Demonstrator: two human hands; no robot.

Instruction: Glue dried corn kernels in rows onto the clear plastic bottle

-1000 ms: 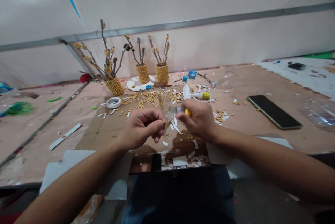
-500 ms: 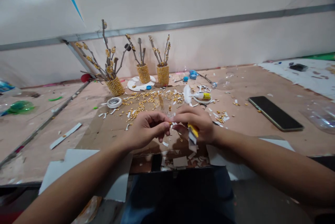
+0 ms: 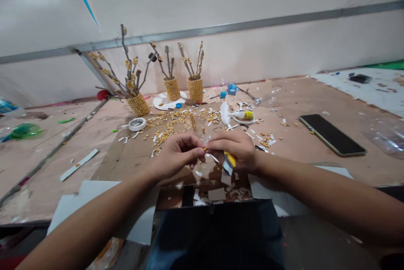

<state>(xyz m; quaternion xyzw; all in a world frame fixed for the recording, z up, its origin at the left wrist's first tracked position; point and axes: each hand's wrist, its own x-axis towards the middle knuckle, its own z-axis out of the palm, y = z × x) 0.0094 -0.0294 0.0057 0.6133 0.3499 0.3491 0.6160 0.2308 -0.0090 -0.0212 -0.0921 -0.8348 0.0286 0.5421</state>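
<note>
My left hand (image 3: pixel 181 154) pinches a small yellow corn kernel (image 3: pixel 205 149) between thumb and fingertips. The fingertips of my right hand (image 3: pixel 235 148) meet it from the other side, touching or nearly touching the kernel. Tucked in the right palm is a yellow-and-grey tool (image 3: pixel 231 159), its lower end pointing down; its exact kind is hidden by the fingers. Beyond the hands, loose corn kernels (image 3: pixel 170 129) and white paper scraps lie over brown cardboard. A white glue bottle (image 3: pixel 243 114) with a yellow label lies on its side behind the right hand.
Three kernel-covered pots (image 3: pixel 138 105) holding twigs stand at the back. A roll of white tape (image 3: pixel 137 124) lies left of the kernels. On the right are a black phone (image 3: pixel 332 134) and a clear plastic bottle piece (image 3: pixel 386 137). Paper offcuts (image 3: pixel 217 194) lie at the table's front edge.
My right hand has shifted slightly left, its fingers closing together toward the kernel. The yellow-and-grey tool has moved a little left with it. The left hand stays nearly where it was.
</note>
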